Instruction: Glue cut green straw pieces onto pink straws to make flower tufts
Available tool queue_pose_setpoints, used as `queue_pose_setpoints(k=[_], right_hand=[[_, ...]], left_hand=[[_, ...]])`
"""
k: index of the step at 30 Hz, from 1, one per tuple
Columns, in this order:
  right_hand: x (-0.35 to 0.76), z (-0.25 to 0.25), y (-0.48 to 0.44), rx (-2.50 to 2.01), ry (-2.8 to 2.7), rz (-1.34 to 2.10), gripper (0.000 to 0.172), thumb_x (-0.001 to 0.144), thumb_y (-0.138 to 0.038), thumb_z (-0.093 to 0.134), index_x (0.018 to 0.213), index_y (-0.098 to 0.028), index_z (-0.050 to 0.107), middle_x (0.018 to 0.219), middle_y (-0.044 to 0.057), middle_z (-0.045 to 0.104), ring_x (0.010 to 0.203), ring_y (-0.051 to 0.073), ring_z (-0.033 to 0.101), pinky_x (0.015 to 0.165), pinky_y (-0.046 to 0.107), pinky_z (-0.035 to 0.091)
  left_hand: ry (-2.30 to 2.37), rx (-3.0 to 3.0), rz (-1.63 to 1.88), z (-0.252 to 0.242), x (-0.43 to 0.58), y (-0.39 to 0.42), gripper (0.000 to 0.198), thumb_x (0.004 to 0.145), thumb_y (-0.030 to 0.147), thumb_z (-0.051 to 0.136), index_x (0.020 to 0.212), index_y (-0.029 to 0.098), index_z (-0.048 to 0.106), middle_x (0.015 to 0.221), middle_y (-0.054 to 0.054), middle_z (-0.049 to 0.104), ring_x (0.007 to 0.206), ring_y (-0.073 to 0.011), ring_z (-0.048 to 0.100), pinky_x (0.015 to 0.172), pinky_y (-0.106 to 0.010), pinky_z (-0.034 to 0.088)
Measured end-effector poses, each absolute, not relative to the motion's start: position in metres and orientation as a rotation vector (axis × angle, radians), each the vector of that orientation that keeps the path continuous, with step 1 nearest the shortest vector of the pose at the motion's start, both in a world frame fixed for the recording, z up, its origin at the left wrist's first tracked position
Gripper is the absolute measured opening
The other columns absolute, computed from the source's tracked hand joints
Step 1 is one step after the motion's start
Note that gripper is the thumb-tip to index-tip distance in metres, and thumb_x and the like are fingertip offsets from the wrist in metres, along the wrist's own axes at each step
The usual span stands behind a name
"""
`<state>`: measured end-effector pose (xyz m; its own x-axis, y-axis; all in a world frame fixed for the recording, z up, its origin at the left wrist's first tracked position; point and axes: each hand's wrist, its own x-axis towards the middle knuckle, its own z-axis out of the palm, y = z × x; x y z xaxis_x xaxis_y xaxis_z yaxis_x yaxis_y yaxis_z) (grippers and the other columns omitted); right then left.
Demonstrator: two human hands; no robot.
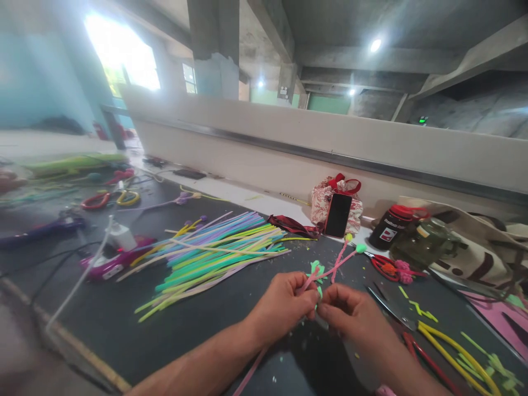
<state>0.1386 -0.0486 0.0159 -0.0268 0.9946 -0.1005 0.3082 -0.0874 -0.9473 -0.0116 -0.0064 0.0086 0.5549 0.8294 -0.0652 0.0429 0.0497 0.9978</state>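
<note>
One dark table (243, 291) carries a broad spread of coloured fuzzy sticks (223, 250) to the left, with yellow-handled scissors (409, 323) near the right forearm. Between them, the left hand (284, 297) grasps a pink stem (330, 271), which slants up and away past its fingertips. The right hand (350, 311) pinches a small green strip (318, 296) just beside that stem, thumb against forefinger. The step seems to be working the strip around or onto the stem; which, I cannot tell. Such a move likely calls for a steady left hold and fine right-hand turning.
</note>
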Motion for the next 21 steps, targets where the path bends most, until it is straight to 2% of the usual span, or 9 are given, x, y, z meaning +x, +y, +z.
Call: queue_pose_setpoints(k=[2, 4, 8, 12, 16, 21], right_hand=[[0.139, 0.021, -0.050, -1.498, -1.402, 1.079, 0.013, 0.065, -0.028, 0.063, 0.069, -0.016, 0.063, 0.053, -0.004, 0.054, 0.047, 0.009, 0.046, 0.045, 0.019, 0.034], [0.139, 0.024, -0.050, -1.495, -1.380, 1.000, 0.014, 0.064, -0.027, 0.062, 0.072, -0.016, 0.065, 0.054, -0.004, 0.056, 0.048, 0.009, 0.046, 0.046, 0.020, 0.034], [0.138, 0.024, -0.048, -1.548, -1.406, 0.932, 0.011, 0.064, -0.026, 0.060, 0.064, -0.016, 0.063, 0.049, -0.005, 0.052, 0.045, 0.009, 0.044, 0.044, 0.020, 0.032], [0.141, 0.019, -0.046, -1.600, -1.435, 1.044, 0.009, 0.064, -0.025, 0.057, 0.060, -0.017, 0.056, 0.046, -0.006, 0.050, 0.043, 0.009, 0.045, 0.041, 0.019, 0.033], [0.144, 0.016, -0.047, -1.592, -1.410, 1.156, 0.006, 0.067, -0.024, 0.056, 0.066, -0.018, 0.056, 0.051, -0.006, 0.052, 0.047, 0.011, 0.052, 0.041, 0.019, 0.039], [0.144, 0.013, -0.047, -1.551, -1.414, 1.176, 0.011, 0.069, -0.028, 0.056, 0.068, -0.017, 0.057, 0.052, -0.005, 0.054, 0.048, 0.011, 0.053, 0.040, 0.020, 0.041]], left_hand=[[0.872, 1.480, 0.714, 0.007, -0.011, -0.007, 0.010, 0.069, 0.023, 0.049, 0.063, 0.015, 0.050, 0.051, 0.004, 0.050, 0.046, -0.0059, 0.037, 0.044, -0.018, 0.027], [0.905, 1.540, 0.703, 0.005, -0.010, -0.008, 0.010, 0.069, 0.022, 0.047, 0.064, 0.015, 0.051, 0.052, 0.004, 0.048, 0.048, -0.0064, 0.038, 0.045, -0.018, 0.027], [0.947, 1.650, 0.711, 0.001, -0.009, -0.010, 0.011, 0.069, 0.023, 0.046, 0.062, 0.016, 0.051, 0.053, 0.006, 0.042, 0.049, -0.0059, 0.033, 0.043, -0.018, 0.023], [0.978, 1.742, 0.718, 0.001, -0.009, -0.012, 0.013, 0.070, 0.024, 0.044, 0.060, 0.016, 0.048, 0.053, 0.006, 0.041, 0.050, -0.0060, 0.032, 0.043, -0.018, 0.022], [0.994, 1.822, 0.725, 0.002, -0.009, -0.011, 0.014, 0.068, 0.022, 0.044, 0.055, 0.016, 0.045, 0.051, 0.006, 0.038, 0.050, -0.0055, 0.030, 0.042, -0.017, 0.021], [0.983, 1.829, 0.691, 0.000, -0.008, -0.011, 0.014, 0.068, 0.023, 0.045, 0.058, 0.015, 0.051, 0.052, 0.006, 0.042, 0.049, -0.0056, 0.033, 0.042, -0.017, 0.023]])
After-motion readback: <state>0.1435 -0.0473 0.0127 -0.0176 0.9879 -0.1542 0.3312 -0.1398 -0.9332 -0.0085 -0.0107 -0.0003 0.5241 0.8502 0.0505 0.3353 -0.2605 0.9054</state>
